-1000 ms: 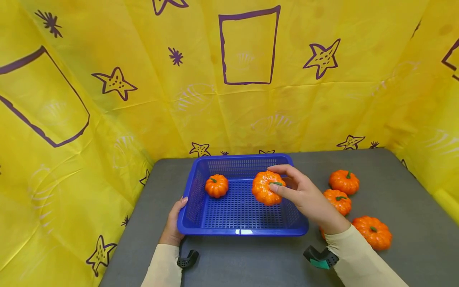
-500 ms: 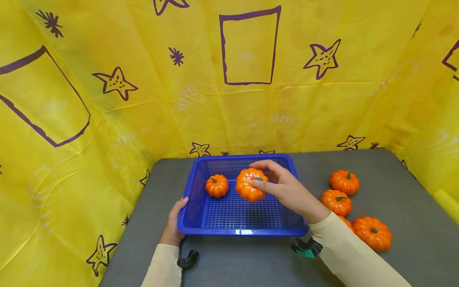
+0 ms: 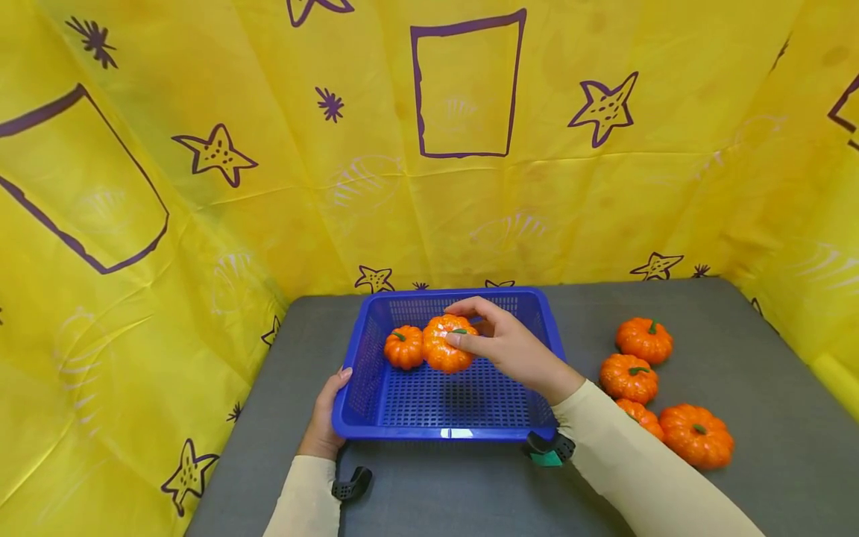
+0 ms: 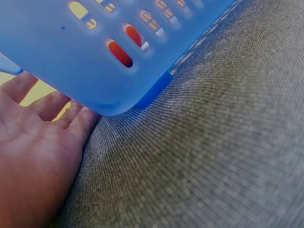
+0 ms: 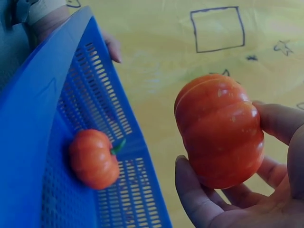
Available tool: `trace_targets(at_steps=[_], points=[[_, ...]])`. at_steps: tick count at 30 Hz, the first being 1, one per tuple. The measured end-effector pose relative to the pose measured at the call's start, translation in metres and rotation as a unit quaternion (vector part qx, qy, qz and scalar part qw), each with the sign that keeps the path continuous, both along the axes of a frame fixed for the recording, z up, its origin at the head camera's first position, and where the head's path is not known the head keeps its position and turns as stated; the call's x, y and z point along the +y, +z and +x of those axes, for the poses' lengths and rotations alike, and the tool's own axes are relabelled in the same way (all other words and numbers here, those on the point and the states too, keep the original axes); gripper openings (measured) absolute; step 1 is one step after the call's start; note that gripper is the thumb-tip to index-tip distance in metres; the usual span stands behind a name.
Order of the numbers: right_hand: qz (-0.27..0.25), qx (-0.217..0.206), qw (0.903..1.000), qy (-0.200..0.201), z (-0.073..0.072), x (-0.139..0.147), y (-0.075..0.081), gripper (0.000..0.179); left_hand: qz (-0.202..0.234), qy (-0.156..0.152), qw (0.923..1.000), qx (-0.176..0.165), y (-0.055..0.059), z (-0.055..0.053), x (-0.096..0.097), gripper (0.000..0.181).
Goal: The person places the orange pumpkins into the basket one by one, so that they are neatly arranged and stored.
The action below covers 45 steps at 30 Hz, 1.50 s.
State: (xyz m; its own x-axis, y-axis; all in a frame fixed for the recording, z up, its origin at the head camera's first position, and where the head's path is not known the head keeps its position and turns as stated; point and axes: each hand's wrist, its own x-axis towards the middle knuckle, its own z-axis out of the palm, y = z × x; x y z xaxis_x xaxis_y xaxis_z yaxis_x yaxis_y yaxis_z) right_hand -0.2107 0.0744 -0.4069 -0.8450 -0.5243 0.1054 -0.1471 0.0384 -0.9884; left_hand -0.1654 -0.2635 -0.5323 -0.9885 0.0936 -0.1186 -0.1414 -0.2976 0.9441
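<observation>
A blue plastic basket (image 3: 456, 432) with slotted walls rests on the grey table. At its left side, my left hand (image 3: 324, 418) grips the rim; in the left wrist view the fingers (image 4: 76, 116) lie by the basket's outer corner (image 4: 102, 97). My right hand (image 3: 506, 347) holds an orange pumpkin (image 3: 448, 344) with a green stem, thumb in front and fingers behind, above the basket's inside. A smaller pumpkin (image 3: 403, 348) sits inside at the left. The right wrist view shows the held pumpkin (image 5: 218, 133) between thumb and fingers, apart from the basket.
Several more orange pumpkins stand on the right of the table, including one at the back (image 3: 644, 340) and a larger one nearer the front (image 3: 698, 436). One pumpkin (image 3: 640, 419) is partly behind my right sleeve. A yellow patterned cloth (image 3: 463, 216) encloses the table.
My right hand has carried the held pumpkin leftward over the basket, closer to the smaller pumpkin inside. The left hand and the basket have stayed put.
</observation>
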Motion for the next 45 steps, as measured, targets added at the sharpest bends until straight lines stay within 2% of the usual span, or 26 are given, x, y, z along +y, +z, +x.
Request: trace_targets(at_steps=[10, 18, 28, 33, 39, 45], points=[[0.018, -0.011, 0.9998, 0.002, -0.005, -0.021, -0.003, 0.045, -0.008, 0.003, 0.9999, -0.008, -0.001, -0.001, -0.001, 0.076], [0.037, -0.028, 0.9989, 0.007, -0.003, -0.037, -0.009, 0.043, -0.007, -0.002, 1.0, 0.001, 0.0, 0.0, 0.0, 0.075], [0.068, -0.008, 0.9972, 0.028, -0.005, -0.06, -0.021, 0.039, 0.009, 0.003, 0.9999, -0.012, 0.0, -0.001, 0.0, 0.071], [0.085, -0.006, 0.9957, 0.038, -0.008, -0.069, -0.028, 0.043, 0.015, -0.01, 0.9998, 0.0, -0.002, -0.002, 0.0, 0.073], [0.137, -0.003, 0.9898, 0.041, -0.009, -0.077, -0.037, 0.043, 0.009, -0.016, 0.9998, 0.0, -0.003, -0.002, -0.001, 0.074], [0.196, 0.031, 0.9781, 0.064, -0.008, -0.083, -0.044, 0.041, 0.006, -0.01, 0.9999, -0.001, -0.001, -0.001, -0.002, 0.074]])
